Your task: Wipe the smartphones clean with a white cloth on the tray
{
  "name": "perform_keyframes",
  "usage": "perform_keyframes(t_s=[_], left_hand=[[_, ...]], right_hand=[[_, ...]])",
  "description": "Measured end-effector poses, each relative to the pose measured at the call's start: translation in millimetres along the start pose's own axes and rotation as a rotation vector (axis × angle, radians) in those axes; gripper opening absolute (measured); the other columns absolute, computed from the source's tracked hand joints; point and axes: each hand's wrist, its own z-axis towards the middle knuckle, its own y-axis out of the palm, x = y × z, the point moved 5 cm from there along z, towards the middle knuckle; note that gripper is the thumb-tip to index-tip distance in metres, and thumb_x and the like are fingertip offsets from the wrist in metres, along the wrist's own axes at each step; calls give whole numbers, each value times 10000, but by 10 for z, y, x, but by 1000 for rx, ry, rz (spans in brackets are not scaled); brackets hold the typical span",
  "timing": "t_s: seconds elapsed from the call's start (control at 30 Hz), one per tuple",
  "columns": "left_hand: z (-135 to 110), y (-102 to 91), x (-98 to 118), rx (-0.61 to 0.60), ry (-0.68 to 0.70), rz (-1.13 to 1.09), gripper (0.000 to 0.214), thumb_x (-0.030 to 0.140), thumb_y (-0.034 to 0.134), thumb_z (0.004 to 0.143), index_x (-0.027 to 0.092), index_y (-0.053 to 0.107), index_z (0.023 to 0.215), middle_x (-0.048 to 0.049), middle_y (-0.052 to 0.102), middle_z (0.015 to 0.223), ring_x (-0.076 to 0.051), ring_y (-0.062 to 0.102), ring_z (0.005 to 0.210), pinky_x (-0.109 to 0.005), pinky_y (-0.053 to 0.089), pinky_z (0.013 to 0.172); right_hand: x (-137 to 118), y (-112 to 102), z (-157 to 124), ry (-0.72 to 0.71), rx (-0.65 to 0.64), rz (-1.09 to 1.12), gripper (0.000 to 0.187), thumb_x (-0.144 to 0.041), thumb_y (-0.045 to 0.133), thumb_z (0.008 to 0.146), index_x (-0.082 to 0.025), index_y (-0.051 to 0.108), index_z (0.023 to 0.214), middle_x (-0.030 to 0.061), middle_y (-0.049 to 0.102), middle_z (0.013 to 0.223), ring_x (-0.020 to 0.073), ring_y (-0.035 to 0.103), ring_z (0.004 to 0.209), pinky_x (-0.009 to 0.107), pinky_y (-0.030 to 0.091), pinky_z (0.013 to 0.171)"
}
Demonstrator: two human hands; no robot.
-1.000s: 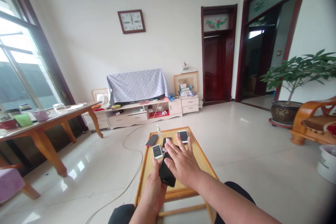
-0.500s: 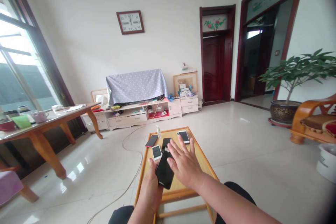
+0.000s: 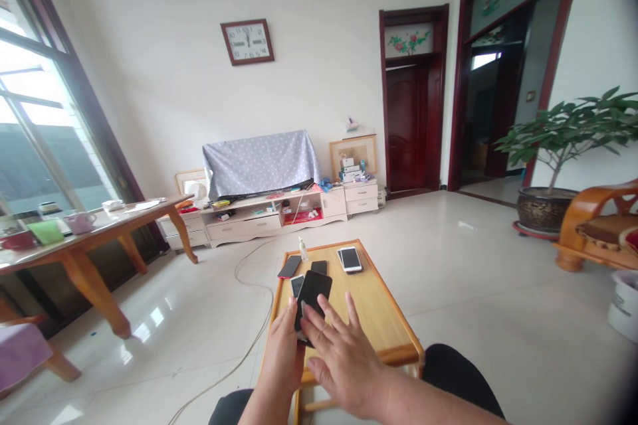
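My left hand [image 3: 284,345] is wrapped round a black smartphone [image 3: 316,292], holding it tilted above a small wooden table [image 3: 376,309]. Across the phone's lower screen lies my right hand [image 3: 341,352], its fingers spread and its fingertips on or just over the glass. A small pale bit shows by the right fingertips, too small to name. Beyond the held phone, several others rest on the tabletop: a dark one with a red edge [image 3: 289,267], a white one partly hidden [image 3: 297,285], a black one [image 3: 319,267] and a white one [image 3: 350,259] at the right.
A small clear spray bottle [image 3: 304,250] stands at the table's far edge. A cable [image 3: 249,335] runs over the floor on the left. Further off are a long table [image 3: 107,216] with cups, a low TV cabinet [image 3: 239,229] and a potted plant [image 3: 545,206].
My right hand has slid from the phone's upper end down to its lower part, toward me. My left hand keeps its hold, and the phone sits slightly higher in view.
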Motion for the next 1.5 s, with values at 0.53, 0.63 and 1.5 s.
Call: perform_keyframes(t_s=[0.53,0.63,1.5], left_hand=[[53,59,-49,48,-20,-172,360,328,734,833,148,688,1142,-104,765,1035,-212,742,901,-311,598,815],[29,66,-41,22,-10,-148,400,319,759,810,179,684,1178,-81,764,1062,-209,736,939,-286,590,802],[-142,332,-163,-155,-271,-306,465,495,651,876,135,705,1166,-133,742,1125,-265,688,1088,-356,519,988]], right_hand=[[-46,244,-141,97,182,107,611,-183,387,1001,-199,224,1589,86,269,1623,286,186,1514,567,291,1203],[119,148,-59,215,275,225,541,-217,384,1020,-271,331,1555,55,354,1589,269,247,1498,565,311,1194],[-54,39,53,203,275,415,355,-272,450,1014,-237,590,1338,73,556,1451,242,515,1348,465,395,1163]])
